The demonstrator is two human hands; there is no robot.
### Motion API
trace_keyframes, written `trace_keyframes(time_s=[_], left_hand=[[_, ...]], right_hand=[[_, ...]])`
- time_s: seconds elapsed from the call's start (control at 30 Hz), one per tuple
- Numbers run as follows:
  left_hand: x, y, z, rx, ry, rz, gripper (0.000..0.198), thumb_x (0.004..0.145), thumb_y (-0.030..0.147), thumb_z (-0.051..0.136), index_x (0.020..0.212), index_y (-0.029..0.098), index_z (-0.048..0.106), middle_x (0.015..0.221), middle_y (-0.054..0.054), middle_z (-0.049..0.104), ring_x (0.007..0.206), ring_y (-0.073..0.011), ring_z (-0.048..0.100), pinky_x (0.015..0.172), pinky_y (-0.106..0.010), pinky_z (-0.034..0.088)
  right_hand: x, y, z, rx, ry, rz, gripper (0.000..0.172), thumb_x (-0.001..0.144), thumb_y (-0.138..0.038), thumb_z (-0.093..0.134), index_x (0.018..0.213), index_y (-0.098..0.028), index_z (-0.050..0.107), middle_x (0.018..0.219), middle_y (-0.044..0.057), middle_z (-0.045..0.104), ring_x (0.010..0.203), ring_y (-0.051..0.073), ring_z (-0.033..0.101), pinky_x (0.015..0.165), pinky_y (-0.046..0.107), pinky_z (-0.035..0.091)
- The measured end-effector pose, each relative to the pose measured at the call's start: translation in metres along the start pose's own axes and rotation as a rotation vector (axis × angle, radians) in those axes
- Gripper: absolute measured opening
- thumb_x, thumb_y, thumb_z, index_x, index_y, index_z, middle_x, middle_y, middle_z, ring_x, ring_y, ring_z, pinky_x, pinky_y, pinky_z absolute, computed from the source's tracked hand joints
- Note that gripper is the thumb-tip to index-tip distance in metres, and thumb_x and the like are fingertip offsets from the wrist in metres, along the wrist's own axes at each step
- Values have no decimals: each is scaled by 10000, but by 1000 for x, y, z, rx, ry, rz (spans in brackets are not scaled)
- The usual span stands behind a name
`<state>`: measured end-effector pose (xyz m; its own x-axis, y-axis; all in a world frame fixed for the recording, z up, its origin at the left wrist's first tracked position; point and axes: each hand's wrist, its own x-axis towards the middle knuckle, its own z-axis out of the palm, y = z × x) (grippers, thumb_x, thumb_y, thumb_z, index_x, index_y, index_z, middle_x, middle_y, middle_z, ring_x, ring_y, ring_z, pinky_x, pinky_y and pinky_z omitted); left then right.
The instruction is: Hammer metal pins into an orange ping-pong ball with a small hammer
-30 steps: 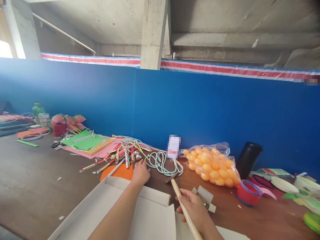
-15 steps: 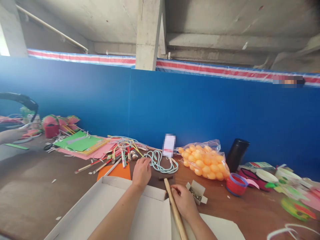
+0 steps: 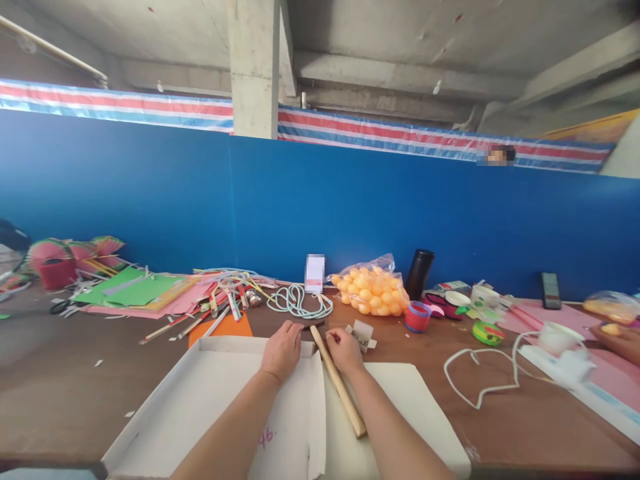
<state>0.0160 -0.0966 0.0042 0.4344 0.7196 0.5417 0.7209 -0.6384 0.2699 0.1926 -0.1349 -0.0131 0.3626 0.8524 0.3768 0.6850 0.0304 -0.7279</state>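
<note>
Hammer (image 3: 336, 379), one, lies between our left hand (image 3: 283, 348) and right hand (image 3: 346, 349), both half-curled, grips unclear; one carton (image 3: 363, 329) holds bits (image 3: 363, 341).

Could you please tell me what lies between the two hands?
The hammer's wooden handle and a corner of the white box, in the head view.

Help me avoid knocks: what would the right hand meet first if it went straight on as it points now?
The right hand would probably meet the hammer first, near its head end; depth is unclear, so any gap is hard to judge.
</note>
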Motion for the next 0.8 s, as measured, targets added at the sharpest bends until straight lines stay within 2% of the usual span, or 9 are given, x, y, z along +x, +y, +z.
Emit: trace_keyframes(time_s=[0.3, 0.5, 0.57, 0.67, 0.73, 0.8], left_hand=[[-17, 14, -8, 84, -116, -53, 300, 863, 169, 342, 1095, 212, 528, 1011, -74, 510, 825, -166, 568, 725, -282, 423], [-19, 15, -9, 96, -116, -53, 296, 836, 135, 359, 1044, 217, 552, 1003, -69, 511, 859, -181, 552, 705, -281, 423], [-12, 16, -3, 58, -68, -79, 301, 820, 116, 373, 1030, 218, 563, 970, -66, 527, 900, -189, 540, 723, -279, 420], [8, 26, 11, -56, 124, -238, 294, 823, 133, 374, 1026, 226, 565, 964, -62, 548, 919, -197, 537, 721, -284, 426], [24, 36, 20, -150, 226, -351, 278, 823, 143, 378, 996, 222, 581, 966, -63, 559, 920, -200, 540, 738, -293, 430], [38, 46, 28, -234, 275, -358, 273, 819, 143, 385, 991, 215, 584, 965, -65, 566, 924, -200, 541, 756, -295, 432]], right_hand=[[-5, -1, -6, 47, 73, 43, 219, 751, -242, 476, 794, -188, 684, 803, 39, 704, 778, 179, 625, 733, 272, 451], [-10, -2, -8, 67, 103, 40, 237, 758, -241, 457, 802, -183, 683, 752, 29, 698, 728, 171, 624, 704, 266, 464], [-8, -2, -9, 79, 125, 32, 245, 769, -242, 444, 796, -178, 678, 721, 23, 693, 691, 166, 622, 676, 260, 472], [-5, 0, -8, 100, 170, 19, 266, 794, -256, 417, 804, -162, 665, 645, 20, 676, 610, 164, 612, 621, 260, 476], [-6, 0, -8, 112, 207, 9, 260, 796, -257, 424, 791, -152, 661, 661, 40, 681, 641, 178, 616, 644, 272, 476], [-9, -4, -8, 125, 230, -15, 250, 799, -256, 433, 792, -160, 664, 711, 52, 691, 682, 182, 619, 679, 277, 474]])
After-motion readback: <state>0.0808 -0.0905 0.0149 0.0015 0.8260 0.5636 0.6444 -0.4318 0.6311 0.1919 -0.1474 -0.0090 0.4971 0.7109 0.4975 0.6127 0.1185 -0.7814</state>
